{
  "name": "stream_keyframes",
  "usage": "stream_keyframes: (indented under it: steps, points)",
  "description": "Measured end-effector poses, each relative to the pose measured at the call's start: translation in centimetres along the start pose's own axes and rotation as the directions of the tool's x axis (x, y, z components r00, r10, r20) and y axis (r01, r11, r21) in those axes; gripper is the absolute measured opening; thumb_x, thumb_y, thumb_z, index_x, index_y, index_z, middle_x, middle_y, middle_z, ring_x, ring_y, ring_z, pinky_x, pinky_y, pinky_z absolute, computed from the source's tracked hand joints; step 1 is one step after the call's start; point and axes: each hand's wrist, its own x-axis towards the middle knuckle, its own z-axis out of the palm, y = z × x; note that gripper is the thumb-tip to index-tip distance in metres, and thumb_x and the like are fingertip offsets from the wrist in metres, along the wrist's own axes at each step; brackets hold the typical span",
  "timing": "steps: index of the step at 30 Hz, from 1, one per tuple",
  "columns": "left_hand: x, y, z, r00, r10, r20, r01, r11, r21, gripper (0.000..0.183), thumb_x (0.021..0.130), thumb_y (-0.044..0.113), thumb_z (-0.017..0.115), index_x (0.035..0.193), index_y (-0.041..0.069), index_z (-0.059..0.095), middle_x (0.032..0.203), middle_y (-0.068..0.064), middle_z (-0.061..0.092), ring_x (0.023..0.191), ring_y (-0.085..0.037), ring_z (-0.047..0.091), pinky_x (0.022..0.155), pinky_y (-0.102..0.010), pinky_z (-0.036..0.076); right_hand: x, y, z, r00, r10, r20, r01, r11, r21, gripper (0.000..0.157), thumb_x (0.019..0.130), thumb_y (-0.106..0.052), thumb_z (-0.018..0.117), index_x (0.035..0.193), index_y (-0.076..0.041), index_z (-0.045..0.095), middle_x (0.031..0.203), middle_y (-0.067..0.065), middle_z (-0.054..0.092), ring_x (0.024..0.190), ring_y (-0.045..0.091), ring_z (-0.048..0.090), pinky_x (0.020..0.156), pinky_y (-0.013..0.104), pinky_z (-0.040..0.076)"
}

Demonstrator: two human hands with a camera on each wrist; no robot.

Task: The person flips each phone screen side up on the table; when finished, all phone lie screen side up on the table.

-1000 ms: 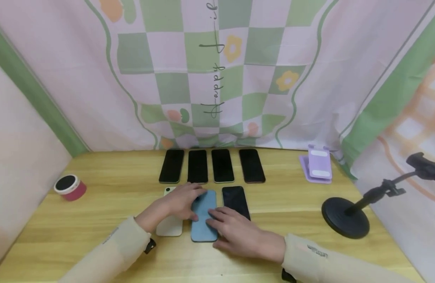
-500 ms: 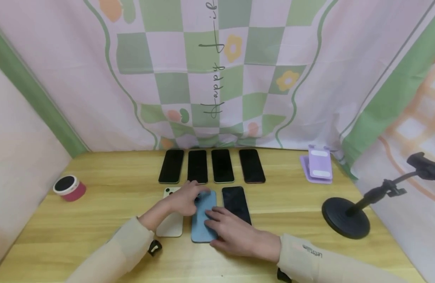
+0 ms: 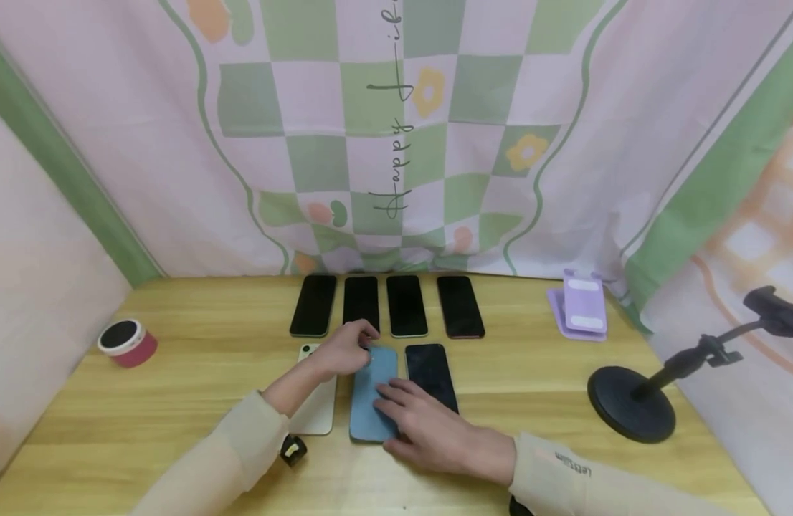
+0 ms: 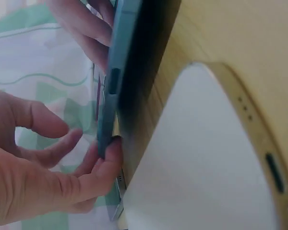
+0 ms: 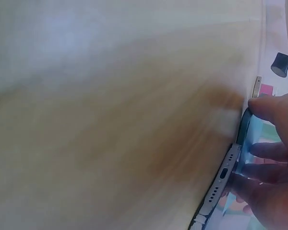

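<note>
A light blue smartphone (image 3: 374,401) lies back up at the middle front of the table. At its top end is my left hand (image 3: 346,349); in the left wrist view the thumb and a finger pinch the phone's corner edge, with the other fingers raised. My right hand (image 3: 431,430) rests on the phone's back with fingers spread, and its thumb touches the lower corner, as the right wrist view shows. Left of it, partly under my left forearm, is a white smartphone (image 3: 319,413), back up. A dark-screened smartphone (image 3: 431,373) lies to the right, partly behind my right hand.
Several black-screened smartphones (image 3: 406,304) form a row near the curtain (image 3: 396,107). A purple phone stand (image 3: 582,304) is at the back right, with a black round-based holder (image 3: 631,403) before it. A pink-and-white jar (image 3: 128,342) stands at the left.
My left hand has shifted up and slightly right, to the blue phone's top end, and its thumb has moved up from the phone's side. My right hand has stayed nearly still.
</note>
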Motion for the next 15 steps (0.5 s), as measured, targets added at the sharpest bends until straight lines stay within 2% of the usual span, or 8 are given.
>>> stream_keyframes:
  steps: [3,7,10,15]
  points:
    - [-0.2,-0.2,0.0,0.998,-0.01,-0.06,0.01,1.0,0.0,0.045,0.081,-0.011,0.053,0.123,-0.001,0.065,0.125,-0.019,0.066,0.116,-0.03,0.06,0.093,-0.04,0.053,0.0,-0.3,-0.2,0.999,0.039,0.026,-0.039,0.999,0.018,0.056,0.099,-0.033,0.07,0.146,-0.005,0.057,0.159,0.016,0.051,0.149,0.035,0.047,0.119,0.048,0.047]
    - [-0.3,-0.7,0.2,0.992,-0.056,-0.112,0.054,0.998,-0.021,0.05,0.082,-0.011,0.056,0.131,-0.001,0.059,0.123,-0.019,0.065,0.108,-0.029,0.06,0.083,-0.036,0.055,0.0,-0.4,-0.2,0.998,0.059,0.038,-0.06,0.998,0.026,0.057,0.099,-0.032,0.07,0.147,-0.005,0.056,0.16,0.015,0.05,0.151,0.033,0.046,0.121,0.048,0.045]
    - [-0.4,-0.9,0.3,0.989,-0.085,-0.12,0.084,0.996,-0.015,0.053,0.085,-0.008,0.062,0.137,-0.001,0.056,0.122,-0.02,0.066,0.102,-0.027,0.06,0.078,-0.033,0.055,-0.1,-0.5,-0.3,0.998,0.059,0.03,-0.06,0.998,0.036,0.057,0.099,-0.031,0.071,0.147,-0.004,0.056,0.16,0.016,0.05,0.151,0.034,0.046,0.12,0.049,0.045]
    - [-0.6,-1.3,0.3,0.991,-0.09,-0.104,0.093,0.995,0.023,0.047,0.086,-0.003,0.071,0.132,-0.002,0.061,0.116,-0.018,0.069,0.095,-0.023,0.062,0.08,-0.034,0.057,-0.1,-0.5,-0.3,0.998,0.061,0.03,-0.062,0.997,0.043,0.058,0.099,-0.031,0.07,0.147,-0.004,0.056,0.161,0.016,0.049,0.151,0.035,0.046,0.121,0.05,0.044]
